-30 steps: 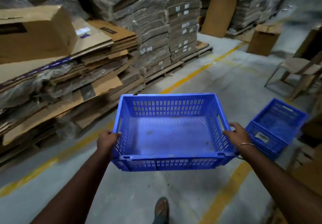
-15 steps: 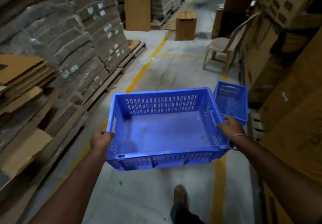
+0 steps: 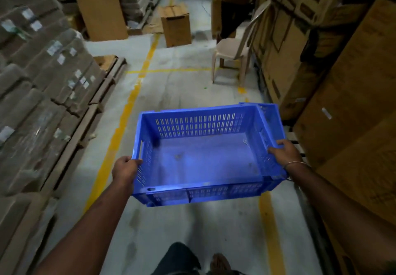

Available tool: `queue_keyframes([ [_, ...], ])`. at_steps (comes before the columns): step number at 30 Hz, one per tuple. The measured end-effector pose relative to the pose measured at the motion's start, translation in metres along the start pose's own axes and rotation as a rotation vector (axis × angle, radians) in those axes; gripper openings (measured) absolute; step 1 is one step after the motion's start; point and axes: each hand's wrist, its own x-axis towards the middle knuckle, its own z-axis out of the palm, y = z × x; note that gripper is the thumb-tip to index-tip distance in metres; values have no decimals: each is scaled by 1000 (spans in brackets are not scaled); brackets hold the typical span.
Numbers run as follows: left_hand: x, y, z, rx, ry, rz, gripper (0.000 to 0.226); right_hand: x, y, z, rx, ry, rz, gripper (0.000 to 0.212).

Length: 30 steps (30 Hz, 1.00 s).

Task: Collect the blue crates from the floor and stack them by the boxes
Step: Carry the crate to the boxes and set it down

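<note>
We've got the blue crate (image 3: 205,152) up off the floor (image 3: 184,86), carried w/ both hands at approx. waist height, open top facing us, inside bare apart from a few specks. Our left hand (image 3: 125,168) is clamped on the left short wall, just below the handle slot, fingers curled round the rim. Our right hand (image 3: 285,152) grips the right short wall, fingers hooked over its top edge; thin bangle (image 3: 296,163) on that wrist. Hands well apart, one per end of the crate.

A second blue crate (image 3: 271,120) sits on the floor just behind the carried one's right far corner, mostly hidden by it, right beside the tall cardboard boxes (image 3: 353,107) lining the right side. Can't tell if it touches them.

Left side: wrapped flat cardboard stacks (image 3: 42,86) on wooden pallets (image 3: 107,86). Yellow floor lines (image 3: 128,107) run up the aisle. Further on, a beige plastic chair (image 3: 235,52) near the right-hand boxes, and a standing brown carton (image 3: 176,25) mid-aisle. Our foot (image 3: 220,263) shows at the bottom edge.
</note>
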Motion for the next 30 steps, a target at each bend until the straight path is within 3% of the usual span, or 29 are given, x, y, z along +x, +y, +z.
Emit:
queue_keyframes([
  [8,176,94,86,92,-207,57,29,86,-49,61,83,134,188,32],
  [12,283,126,136,203,-345,122,38,140,-29,87,142,215,306,34],
  [16,280,209,179,347,-425,223,21,134,-41,102,212,246,448,25],
  [19,309,240,238,396,-530,254,30,144,-16,104,273,265,549,35],
  [23,334,273,337,473,-642,278,24,159,-3,106,330,315,672,20],
  [27,318,303,426,506,-743,302,17,198,74,113,368,373,805,55],
  [30,337,307,505,579,-813,324,20,214,23,100,255,391,842,43],
])
